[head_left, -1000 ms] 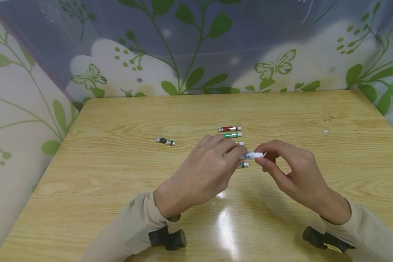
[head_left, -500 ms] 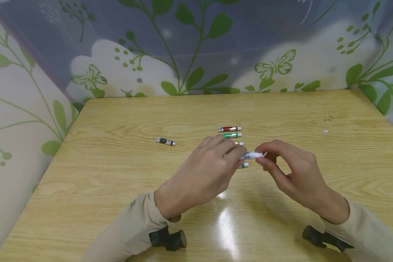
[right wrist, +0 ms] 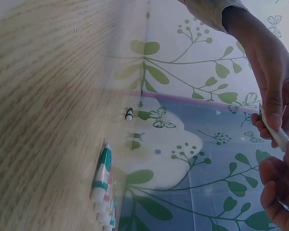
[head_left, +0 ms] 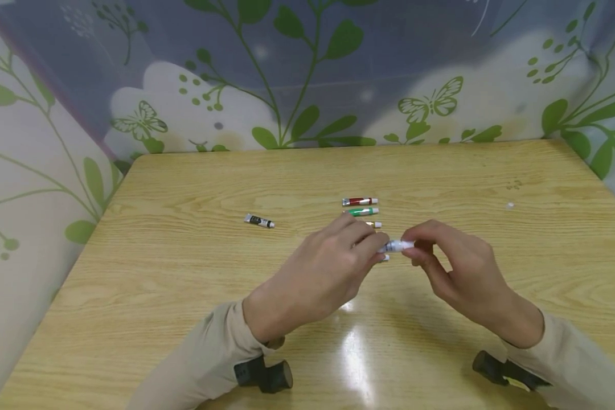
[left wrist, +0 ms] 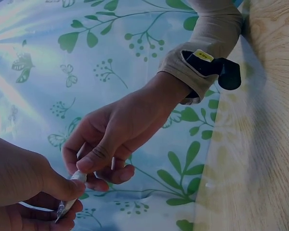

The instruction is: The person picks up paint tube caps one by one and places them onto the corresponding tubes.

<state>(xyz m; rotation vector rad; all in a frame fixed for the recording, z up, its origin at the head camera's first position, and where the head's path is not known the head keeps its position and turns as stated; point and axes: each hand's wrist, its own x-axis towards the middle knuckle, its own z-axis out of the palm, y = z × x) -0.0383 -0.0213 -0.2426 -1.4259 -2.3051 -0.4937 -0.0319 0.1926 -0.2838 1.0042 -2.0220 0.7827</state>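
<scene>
A small white paint tube (head_left: 393,246) is held up above the table between both hands. My left hand (head_left: 324,267) grips its body, the crimped tail poking out below the fingers in the left wrist view. With thumb and index finger my right hand (head_left: 456,267) pinches the white cap end (left wrist: 79,176). Beneath and behind the left hand lies a row of paint tubes: a red tube (head_left: 360,201), a green tube (head_left: 364,212) and others mostly covered by the hand, such as a teal-and-white tube (right wrist: 103,172). Off to the left lies a black paint tube (head_left: 259,221).
The wood-grain table (head_left: 159,273) reaches back to a leaf-and-butterfly patterned cloth backdrop (head_left: 307,74). A tiny whitish bit (head_left: 509,205) lies on the table's right side. Each sleeve carries a black strapped device (head_left: 263,376) at the wrist.
Both hands and the held tube have shifted very slightly right. The left hand now covers more of the nearest tube in the row. The tubes on the table have not moved.
</scene>
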